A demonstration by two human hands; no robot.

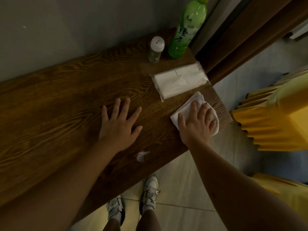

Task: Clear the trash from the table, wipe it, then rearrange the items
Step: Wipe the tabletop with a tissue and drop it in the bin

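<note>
My right hand [198,121] presses flat on a folded white cloth [195,99] near the right end of the dark wooden table [58,97]. My left hand [120,122] lies flat on the wood with its fingers spread and holds nothing. A white tissue pack [179,80] lies just beyond the cloth. A small shaker jar with a white lid [156,49] and a tall green bottle [186,29] stand at the far right corner by the wall. A small white scrap [141,155] lies near the table's front edge.
The table runs along a grey wall [66,27]. A dark wooden frame [241,34] rises just past the right end. Yellow pleated fabric [275,117] hangs at the right. Below the front edge is tiled floor [183,197] with my white shoes [150,192].
</note>
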